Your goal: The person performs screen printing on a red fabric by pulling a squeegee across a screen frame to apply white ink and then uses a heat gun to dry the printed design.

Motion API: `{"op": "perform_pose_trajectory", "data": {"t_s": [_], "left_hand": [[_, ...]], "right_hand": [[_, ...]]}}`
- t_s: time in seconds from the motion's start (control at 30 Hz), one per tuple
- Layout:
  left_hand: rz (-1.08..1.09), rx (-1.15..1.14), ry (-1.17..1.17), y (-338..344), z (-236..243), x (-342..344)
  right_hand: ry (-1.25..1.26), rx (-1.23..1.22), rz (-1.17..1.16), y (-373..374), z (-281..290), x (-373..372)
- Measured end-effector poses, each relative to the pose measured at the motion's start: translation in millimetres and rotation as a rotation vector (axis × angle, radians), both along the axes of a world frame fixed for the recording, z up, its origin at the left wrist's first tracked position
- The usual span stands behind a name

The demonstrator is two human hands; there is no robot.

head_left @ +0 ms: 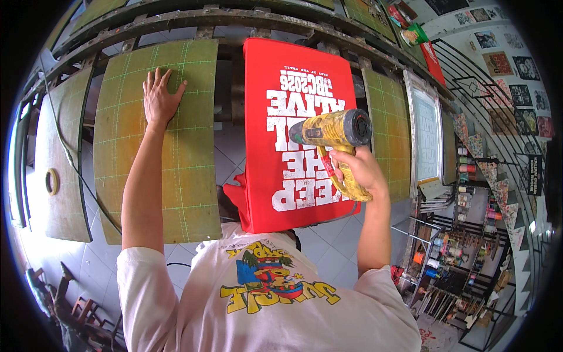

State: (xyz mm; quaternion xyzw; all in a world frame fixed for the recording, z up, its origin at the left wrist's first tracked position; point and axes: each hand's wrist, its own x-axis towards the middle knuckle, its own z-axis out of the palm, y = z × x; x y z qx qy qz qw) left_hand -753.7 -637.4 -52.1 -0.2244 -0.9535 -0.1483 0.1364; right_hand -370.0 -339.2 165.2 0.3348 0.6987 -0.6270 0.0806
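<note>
A yellow and black heat gun (331, 130), stained with wear, is gripped by its handle in my right hand (359, 167). Its nozzle points left, above a red T-shirt (258, 76) stretched over a printing board and bearing large white lettering. Part of the print is hidden behind the heat gun and my hand. My left hand (161, 98) lies flat with fingers spread on the bare olive-green board (123, 170) to the left, which is marked with bright green grid lines. Loose red cloth bunches at the shirt's near left corner.
Another olive board (387, 135) and a framed screen (426, 135) stand to the right. At far left, a tape roll (52, 182) rests on a pale board (64, 146), with a cable (64, 141) crossing it. Metal rails (176, 20) run behind. Shelves (451, 258) hold bottles at lower right.
</note>
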Motion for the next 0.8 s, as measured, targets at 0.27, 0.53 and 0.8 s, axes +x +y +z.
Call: {"op": "perform_pose_trajectory", "data": {"t_s": [0.27,0.53,0.8], "left_hand": [[-0.003,0.007,0.005,2,0,0],[-0.008,0.001,0.009,1,-4,-2],[-0.007,-0.009,0.004,0,-5,-3]], "right_hand": [[-0.043,0.006,-0.052,-7,2,15],[-0.022,0.015,-0.017,-14,0,27],[-0.012,0.0,-0.095,-20,3,29]]}}
